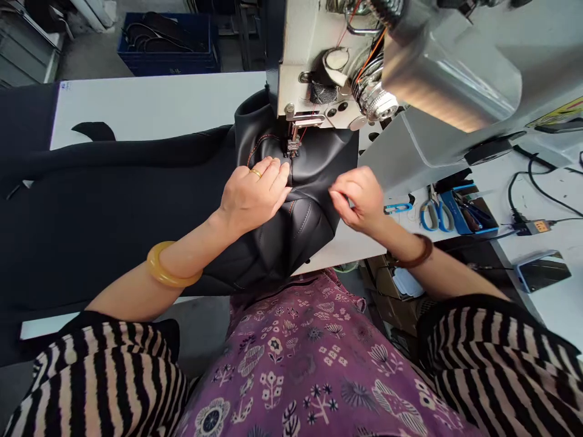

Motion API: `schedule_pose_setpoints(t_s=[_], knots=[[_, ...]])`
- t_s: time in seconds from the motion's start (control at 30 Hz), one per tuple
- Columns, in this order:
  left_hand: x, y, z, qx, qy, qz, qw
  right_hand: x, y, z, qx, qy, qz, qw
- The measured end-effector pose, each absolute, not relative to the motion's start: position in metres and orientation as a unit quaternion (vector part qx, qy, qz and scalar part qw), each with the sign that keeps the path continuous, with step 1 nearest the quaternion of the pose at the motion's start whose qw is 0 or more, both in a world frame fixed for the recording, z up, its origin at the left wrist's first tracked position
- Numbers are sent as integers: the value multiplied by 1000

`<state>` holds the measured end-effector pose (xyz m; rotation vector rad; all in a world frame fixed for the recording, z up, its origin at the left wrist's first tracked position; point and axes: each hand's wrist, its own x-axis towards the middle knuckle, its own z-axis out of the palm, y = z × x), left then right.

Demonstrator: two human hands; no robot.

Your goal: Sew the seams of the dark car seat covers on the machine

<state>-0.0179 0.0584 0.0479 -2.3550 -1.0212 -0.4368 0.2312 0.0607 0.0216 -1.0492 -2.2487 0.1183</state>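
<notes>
Black leather-like material (319, 158) with orange and grey stitching lies under the presser foot (294, 144) of a sewing machine (296, 67). My left hand (255, 191), with a ring on one finger, rests on the material just in front and left of the foot, fingers bent together and gripping a fold of it. At the material's right edge is my right hand (359, 197), its fingers curled into a pinch; whatever is between the fingertips is too small to make out. Orange thread runs down the machine's head.
A large dark fabric piece (113, 224) spreads over the white table (159, 100) at left. To the right lie blue-handled scissors (436, 213), blue thread snips (398, 208), a blue tool box (471, 212) and a phone (544, 271). A blue crate (168, 60) stands behind.
</notes>
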Motion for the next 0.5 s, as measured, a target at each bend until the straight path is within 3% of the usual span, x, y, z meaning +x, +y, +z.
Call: schedule_pose_setpoints(t_s=[0.1, 0.2, 0.5], knots=[[-18, 58, 49, -872, -371, -171, 269, 247, 39, -14, -584, -664, 306, 353], [-14, 57, 51, -874, -383, -157, 256, 252, 45, -32, -660, -436, 512, 336], [-2, 61, 61, -895, -409, -139, 112, 229, 83, -26, -515, -354, 674, 393]])
